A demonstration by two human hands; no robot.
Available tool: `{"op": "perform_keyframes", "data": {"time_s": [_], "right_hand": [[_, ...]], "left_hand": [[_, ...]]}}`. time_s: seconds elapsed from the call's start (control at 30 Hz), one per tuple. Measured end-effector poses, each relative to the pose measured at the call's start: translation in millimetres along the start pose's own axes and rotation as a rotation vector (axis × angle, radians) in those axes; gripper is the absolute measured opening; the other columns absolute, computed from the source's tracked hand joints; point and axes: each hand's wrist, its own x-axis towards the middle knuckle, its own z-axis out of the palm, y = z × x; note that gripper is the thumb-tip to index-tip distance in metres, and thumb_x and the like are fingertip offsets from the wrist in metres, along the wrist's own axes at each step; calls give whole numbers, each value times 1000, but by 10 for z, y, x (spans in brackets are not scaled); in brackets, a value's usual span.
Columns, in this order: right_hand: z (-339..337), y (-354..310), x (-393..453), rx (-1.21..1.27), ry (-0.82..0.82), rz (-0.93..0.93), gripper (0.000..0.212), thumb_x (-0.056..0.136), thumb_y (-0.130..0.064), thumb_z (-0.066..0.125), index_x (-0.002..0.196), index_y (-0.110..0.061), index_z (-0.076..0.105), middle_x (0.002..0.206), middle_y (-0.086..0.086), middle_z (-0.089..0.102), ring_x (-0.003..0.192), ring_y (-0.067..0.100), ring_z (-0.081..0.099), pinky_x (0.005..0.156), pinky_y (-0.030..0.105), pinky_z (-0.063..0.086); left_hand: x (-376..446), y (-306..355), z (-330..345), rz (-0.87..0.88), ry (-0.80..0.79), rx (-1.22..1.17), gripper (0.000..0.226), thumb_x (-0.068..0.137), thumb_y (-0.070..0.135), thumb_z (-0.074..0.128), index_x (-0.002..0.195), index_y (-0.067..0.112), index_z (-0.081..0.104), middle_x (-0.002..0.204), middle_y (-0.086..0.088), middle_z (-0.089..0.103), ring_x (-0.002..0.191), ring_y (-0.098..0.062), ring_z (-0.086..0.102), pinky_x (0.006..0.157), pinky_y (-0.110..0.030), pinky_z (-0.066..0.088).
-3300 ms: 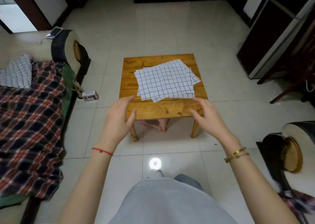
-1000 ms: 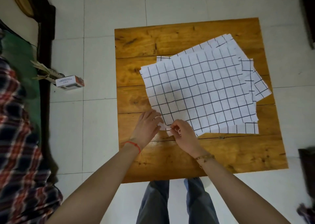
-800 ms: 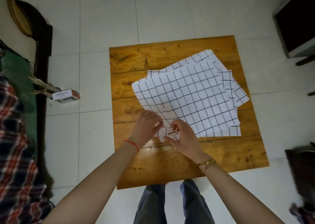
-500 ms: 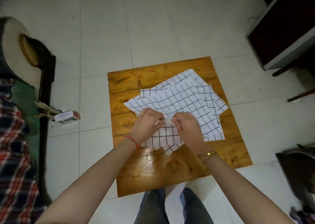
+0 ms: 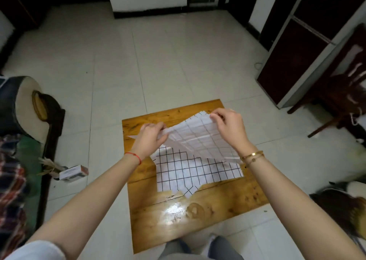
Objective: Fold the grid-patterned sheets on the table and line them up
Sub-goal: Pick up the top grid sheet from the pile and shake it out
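Apparently folding: left hand point(image 5: 151, 136) and right hand point(image 5: 229, 126) each pinching the near edge of the top sheet point(image 5: 198, 139), carried toward the tabletop's point(image 5: 198, 210) far edge, over the remaining sheets point(image 5: 198, 170).

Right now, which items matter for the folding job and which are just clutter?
Job:
- lifted grid sheet, held by left hand and right hand
- grid sheets lying flat
- wooden table

Clutter:
- small box on the floor
- plaid cloth
- chair

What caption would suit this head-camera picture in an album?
Both hands, left and right, lift a grid-patterned sheet above the others on the wooden table.
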Motion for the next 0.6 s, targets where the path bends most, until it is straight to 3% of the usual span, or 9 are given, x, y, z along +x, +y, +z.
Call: {"op": "perform_keyframes", "data": {"time_s": [0.13,0.33,0.47,0.6], "right_hand": [[-224,-66,86,35,62,34,16,89,-21,57,82,-14,70,79,0,70,81,17,57,73,30,42],[-440,-179,203,55,136,108,17,87,-23,59,81,-13,71,75,4,70,73,20,58,67,29,39],[-574,-223,220,82,193,152,16,86,-22,61,77,-13,71,69,2,67,68,18,57,60,21,36],[-683,-200,208,80,214,183,15,86,-21,61,80,-14,72,71,-5,64,68,11,54,58,3,32]], "left_hand": [[30,15,-261,70,71,-24,9,87,20,60,91,14,56,75,3,62,71,-25,60,78,-33,42],[87,-64,-636,106,117,-18,21,87,32,51,91,13,60,76,0,65,72,-25,63,67,-33,47],[55,-104,-863,146,161,-3,13,88,19,61,88,6,64,83,-7,67,77,-26,64,69,-26,43],[-8,-133,-1079,190,211,36,8,86,11,69,87,3,66,84,-10,67,78,-27,64,70,-25,43]]}}
